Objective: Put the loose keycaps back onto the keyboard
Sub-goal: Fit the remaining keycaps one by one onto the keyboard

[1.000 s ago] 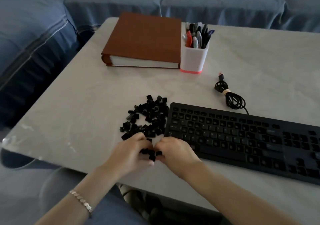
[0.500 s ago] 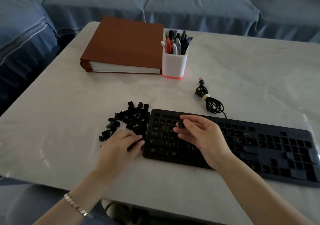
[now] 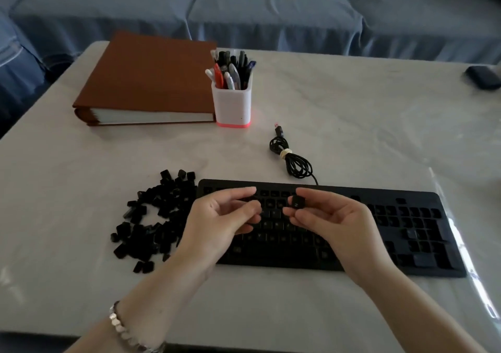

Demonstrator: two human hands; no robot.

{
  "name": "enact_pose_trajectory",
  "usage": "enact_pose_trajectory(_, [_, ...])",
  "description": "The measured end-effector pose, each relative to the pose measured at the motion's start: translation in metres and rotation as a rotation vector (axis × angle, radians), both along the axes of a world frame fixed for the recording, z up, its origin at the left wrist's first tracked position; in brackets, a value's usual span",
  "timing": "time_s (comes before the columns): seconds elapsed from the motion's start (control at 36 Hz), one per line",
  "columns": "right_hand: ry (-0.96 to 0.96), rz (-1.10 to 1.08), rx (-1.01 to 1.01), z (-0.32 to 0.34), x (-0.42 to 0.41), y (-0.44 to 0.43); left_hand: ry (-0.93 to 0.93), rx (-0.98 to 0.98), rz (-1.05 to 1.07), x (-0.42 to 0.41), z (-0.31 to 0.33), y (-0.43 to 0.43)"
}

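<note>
Pinching one black keycap (image 3: 296, 203) in its fingertips, the right hand (image 3: 333, 225) is hovering just over the keyboard (image 3: 406, 217), whose key rows are lying right under it. The left hand (image 3: 219, 217) is hanging loose, seemingly holding nothing, nearer the keycap pile (image 3: 165, 203) on the table (image 3: 81, 190)

Table: pale top (image 3: 81, 168) with faint marbled veining, glossy along its right side.
Near edge, centre to right: black keyboard (image 3: 406, 230) lying flat, its long side roughly parallel to the near edge.
Just left of the keyboard: loose keycaps (image 3: 151, 225), black, in a scattered heap that touches the keyboard's left end.
Behind the keyboard: its black cable (image 3: 294, 161), coiled and bound with a pale tie, plug end pointing away.
Far left: thick brown album (image 3: 151, 78), closed and flat.
Beside the album's right edge: white pen holder (image 3: 231, 103) with a pink base, upright, full of pens (image 3: 233, 70).
Far right edge: small dark object (image 3: 484, 77), partly out of view, not identifiable.
</note>
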State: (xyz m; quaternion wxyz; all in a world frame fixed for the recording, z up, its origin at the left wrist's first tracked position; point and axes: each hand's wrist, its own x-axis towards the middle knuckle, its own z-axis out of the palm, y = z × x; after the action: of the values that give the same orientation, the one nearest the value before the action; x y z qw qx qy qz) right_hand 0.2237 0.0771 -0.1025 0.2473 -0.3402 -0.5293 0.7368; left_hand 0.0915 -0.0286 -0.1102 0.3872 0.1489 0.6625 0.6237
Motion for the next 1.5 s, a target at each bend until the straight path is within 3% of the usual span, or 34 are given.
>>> enact_pose_trajectory(0.22, [-0.152,0.003,0.176,-0.008,0.013,0.004,-0.077,-0.034,-0.175,0.013,-0.003,0.01])
enact_pose_trajectory(0.58, [-0.295,0.045,0.318,-0.023,0.019,0.001,-0.125,-0.113,-0.1,0.01,-0.008,0.004])
enact_pose_trajectory(1.03, [-0.215,0.344,0.085,-0.025,-0.009,-0.011,-0.038,-0.233,-0.228,-0.003,-0.015,-0.025])
enact_pose_trajectory(1.36, [-0.315,0.487,0.344,-0.037,-0.006,-0.021,0.013,-0.253,-0.261,0.001,-0.029,-0.025])
enact_pose_trajectory(1.5, [-0.367,0.406,0.489,-0.045,0.008,-0.025,-0.01,-0.264,-0.337,0.015,-0.034,-0.022])
